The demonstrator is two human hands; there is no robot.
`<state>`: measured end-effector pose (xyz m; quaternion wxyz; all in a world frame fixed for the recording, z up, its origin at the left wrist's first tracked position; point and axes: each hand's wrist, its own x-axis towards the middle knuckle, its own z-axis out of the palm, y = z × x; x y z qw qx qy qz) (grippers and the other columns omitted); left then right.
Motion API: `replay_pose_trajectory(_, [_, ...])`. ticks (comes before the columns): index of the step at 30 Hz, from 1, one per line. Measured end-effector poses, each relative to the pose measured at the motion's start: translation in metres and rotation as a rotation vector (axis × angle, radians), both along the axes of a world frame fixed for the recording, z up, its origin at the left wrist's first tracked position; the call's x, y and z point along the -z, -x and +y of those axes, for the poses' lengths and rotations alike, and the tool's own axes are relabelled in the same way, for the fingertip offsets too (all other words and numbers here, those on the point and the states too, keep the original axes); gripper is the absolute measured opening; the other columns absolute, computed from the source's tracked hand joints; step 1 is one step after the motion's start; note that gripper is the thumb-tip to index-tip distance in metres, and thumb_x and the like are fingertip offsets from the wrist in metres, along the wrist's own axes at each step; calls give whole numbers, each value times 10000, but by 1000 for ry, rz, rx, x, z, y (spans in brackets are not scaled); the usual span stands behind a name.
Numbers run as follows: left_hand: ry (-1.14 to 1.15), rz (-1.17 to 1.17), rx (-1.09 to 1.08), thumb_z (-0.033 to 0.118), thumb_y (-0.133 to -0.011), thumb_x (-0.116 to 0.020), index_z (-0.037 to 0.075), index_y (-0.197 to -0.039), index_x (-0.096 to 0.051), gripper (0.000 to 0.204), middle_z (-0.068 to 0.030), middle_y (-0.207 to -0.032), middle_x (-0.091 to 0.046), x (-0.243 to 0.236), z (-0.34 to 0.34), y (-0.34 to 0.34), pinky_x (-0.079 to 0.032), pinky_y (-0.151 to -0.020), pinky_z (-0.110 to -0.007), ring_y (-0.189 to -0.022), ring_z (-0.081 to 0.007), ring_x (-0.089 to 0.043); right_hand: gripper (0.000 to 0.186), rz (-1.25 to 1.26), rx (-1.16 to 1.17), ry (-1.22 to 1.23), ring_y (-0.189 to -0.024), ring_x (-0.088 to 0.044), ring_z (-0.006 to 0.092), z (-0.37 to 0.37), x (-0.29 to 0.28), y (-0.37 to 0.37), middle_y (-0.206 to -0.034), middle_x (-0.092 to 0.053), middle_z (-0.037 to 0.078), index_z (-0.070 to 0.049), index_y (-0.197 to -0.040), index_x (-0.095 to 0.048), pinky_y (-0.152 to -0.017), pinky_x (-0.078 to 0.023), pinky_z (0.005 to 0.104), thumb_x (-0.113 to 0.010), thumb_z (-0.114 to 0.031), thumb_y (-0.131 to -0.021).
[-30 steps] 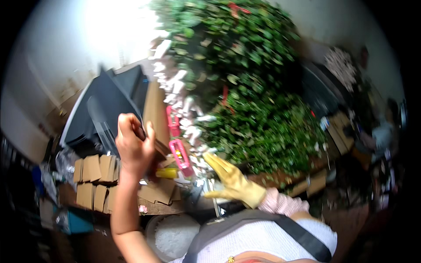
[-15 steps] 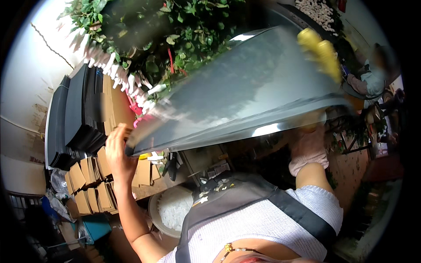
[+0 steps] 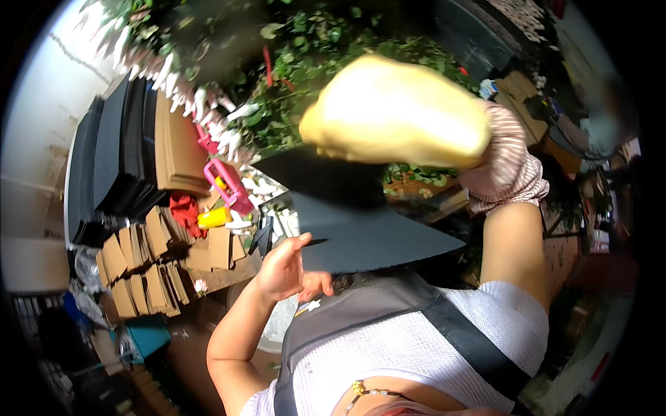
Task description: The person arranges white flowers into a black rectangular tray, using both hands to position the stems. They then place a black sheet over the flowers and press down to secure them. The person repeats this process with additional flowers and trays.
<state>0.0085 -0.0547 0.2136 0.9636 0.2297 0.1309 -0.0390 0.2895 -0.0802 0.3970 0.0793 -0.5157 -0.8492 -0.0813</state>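
A dark grey sheet (image 3: 361, 239) lies tilted in front of my chest, its pointed corner toward the right. My bare left hand (image 3: 281, 269) is closed on its near left edge, thumb above and fingers below. My right hand (image 3: 399, 114) wears a bright yellow glove and a striped sleeve cover (image 3: 510, 149). It is raised over the sheet's far part, close to the camera and smeared by motion. Its separate fingers do not show, so I cannot tell whether it touches the sheet. A dark shadowed area (image 3: 333, 177) lies on the sheet below the glove.
Bunches of green-leaved stems (image 3: 305, 76) with pale wrapped ends fill the far side. At left stand stacked dark boards (image 3: 114, 152), brown cardboard (image 3: 177, 145) and small cardboard pieces (image 3: 142, 295). A pink plastic tool (image 3: 232, 187) and yellow roll (image 3: 214, 218) lie nearby. Another person sits far right.
The sheet has come lower and nearer my body. My left hand has moved right and down with its edge. My gloved right hand has swung left from the far right side.
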Motion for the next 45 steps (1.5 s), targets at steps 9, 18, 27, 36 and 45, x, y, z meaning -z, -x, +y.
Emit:
replay_pose_trajectory(9, [-1280,954,621,618,-988,-474,53,-823,-737,645,-171,-807,-734,124,89,68,-544,-589,-416,-686,-297,-713,199,-38,51,441,-895,-748,306,80,211,67,-947,-758,141,-124,-925,-767,-730,-591,418,-577,-142,-868])
replay_pose_trajectory(18, [-2426,145,-60,601,-961,-489,34,-1423,-472,732,-160,-1382,-572,249,63,-4,-396,-1087,-480,-1289,-306,-542,107,7,5,247,-784,-737,283,89,235,85,-878,-747,101,-117,-860,-721,-645,-589,408,-641,-188,-853])
replay_pose_trajectory(27, [-2353,381,93,772,-862,-466,49,-1553,-327,1010,-110,-1595,-377,275,60,6,-180,-1235,-434,-1465,-238,-348,407,123,73,238,-991,-677,317,70,217,80,-1033,-715,116,-64,-1104,-689,-840,-558,407,-786,-328,-810])
replay_pose_trajectory(36, [-2318,389,115,734,-878,-481,49,-1510,-401,936,-133,-1506,-476,270,63,6,-226,-1215,-456,-1419,-278,-407,459,113,-81,2,-1083,-653,347,80,231,91,-1128,-681,163,-57,-1089,-662,-908,-531,428,-783,-370,-776])
replay_pose_trajectory(45, [-2380,402,165,708,-863,-496,85,-1590,-257,987,-85,-1655,-272,274,65,1,-107,-1260,-443,-1533,-197,-223,351,176,22,718,-931,-697,348,-11,310,133,-956,-725,162,-68,-1069,-711,-844,-537,471,-706,-350,-861])
